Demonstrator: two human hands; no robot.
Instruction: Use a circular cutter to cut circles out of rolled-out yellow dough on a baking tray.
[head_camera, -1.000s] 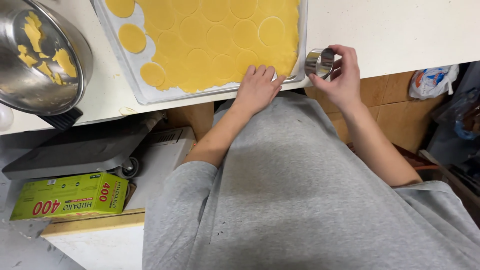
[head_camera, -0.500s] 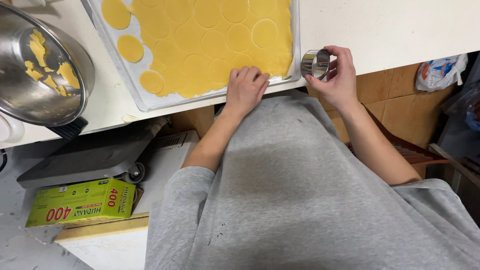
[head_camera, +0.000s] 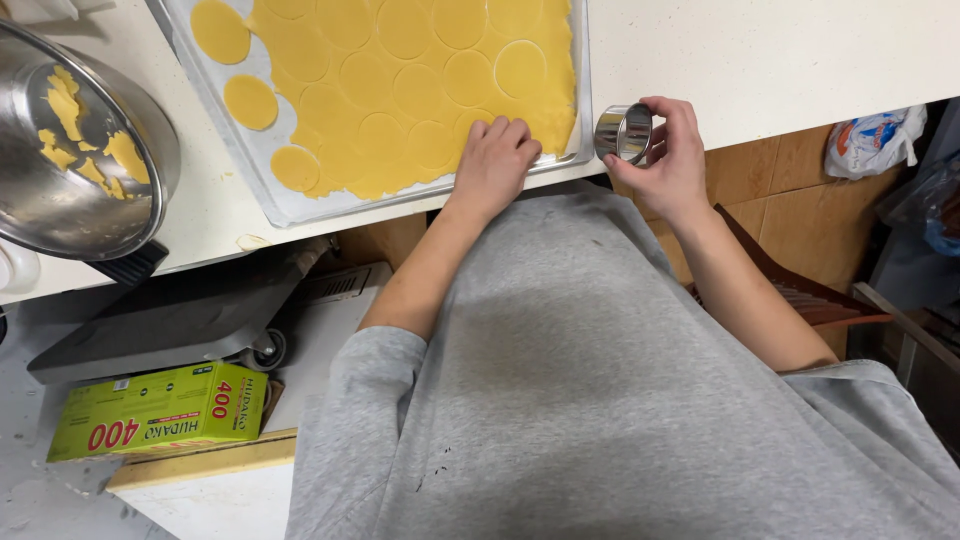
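Observation:
A sheet of yellow dough (head_camera: 420, 70), scored with several round cuts, lies on a metal baking tray (head_camera: 300, 205) on the white counter. My left hand (head_camera: 492, 165) rests flat on the near edge of the dough, fingers together. Just right of the tray's corner, my right hand (head_camera: 672, 150) holds a round metal cutter (head_camera: 623, 133) on its side, above the counter's edge. A few loose dough rounds (head_camera: 250, 100) sit on the tray's left part.
A steel bowl (head_camera: 50, 200) with dough scraps stands at the left. Below the counter are a green box (head_camera: 155, 410), a flat cart (head_camera: 160, 325) and a white cabinet top. A plastic bag (head_camera: 873, 140) lies at the right near brown cardboard.
The view has shifted slightly, so tray and hands sit a little higher and further left in frame. My left hand has slid slightly onto the dough's edge. The right hand keeps hold of the cutter.

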